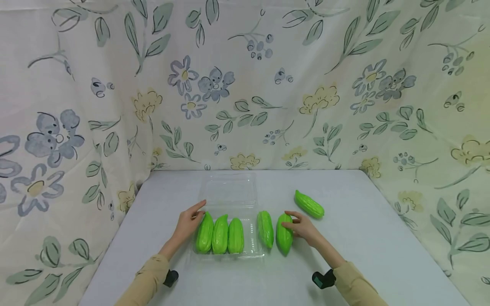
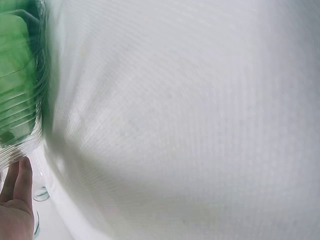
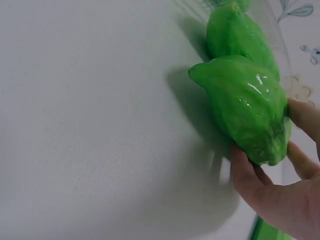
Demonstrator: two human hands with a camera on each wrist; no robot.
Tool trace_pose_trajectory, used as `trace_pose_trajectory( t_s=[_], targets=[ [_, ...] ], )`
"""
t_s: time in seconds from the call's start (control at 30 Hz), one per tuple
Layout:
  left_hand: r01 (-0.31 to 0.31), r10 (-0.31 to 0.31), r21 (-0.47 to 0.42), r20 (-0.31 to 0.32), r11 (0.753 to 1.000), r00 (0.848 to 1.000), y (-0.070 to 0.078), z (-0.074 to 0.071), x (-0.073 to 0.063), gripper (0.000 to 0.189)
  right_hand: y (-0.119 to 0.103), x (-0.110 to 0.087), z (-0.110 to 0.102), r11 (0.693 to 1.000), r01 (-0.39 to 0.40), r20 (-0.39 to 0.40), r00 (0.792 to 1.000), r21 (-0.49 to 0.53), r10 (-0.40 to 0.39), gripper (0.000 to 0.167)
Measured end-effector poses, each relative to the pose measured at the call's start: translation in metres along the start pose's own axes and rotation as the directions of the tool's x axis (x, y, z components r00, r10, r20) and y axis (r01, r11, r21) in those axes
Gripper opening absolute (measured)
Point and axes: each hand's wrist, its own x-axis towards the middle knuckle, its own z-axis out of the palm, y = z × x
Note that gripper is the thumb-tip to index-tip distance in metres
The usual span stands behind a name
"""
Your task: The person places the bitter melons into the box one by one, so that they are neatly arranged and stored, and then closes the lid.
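My right hand (image 1: 302,227) grips a bright green bitter melon (image 1: 283,238), fingers and thumb on either side of its far end. In the right wrist view this bitter melon (image 3: 245,102) lies with its tapered tip pointing away from the hand (image 3: 280,200). Just left of it is another bitter melon (image 1: 266,229), at the right edge of a clear plastic box (image 1: 251,246). Three more bitter melons (image 1: 220,236) lie side by side in the box's left part. My left hand (image 1: 187,221) touches the box's far left corner; its fingers (image 2: 22,185) look fairly straight against the ridged plastic.
The box's clear lid (image 1: 229,189) lies folded back behind it. One more bitter melon (image 1: 309,205) lies at an angle on the white table (image 1: 344,204), beyond the right hand. A floral curtain (image 1: 245,97) hangs along the back and sides.
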Motion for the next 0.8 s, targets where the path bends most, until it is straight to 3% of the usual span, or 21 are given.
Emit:
trace_pose_trajectory(
  t_s=[0.8],
  targets=[
    [0.04, -0.04, -0.027, 0.029, 0.999, 0.999, 0.001, -0.002, 0.0, 0.04, -0.013, 0.011, -0.013, 0.992, 0.013, 0.005, 1.0, 0.126, -0.014, 0.063]
  ],
)
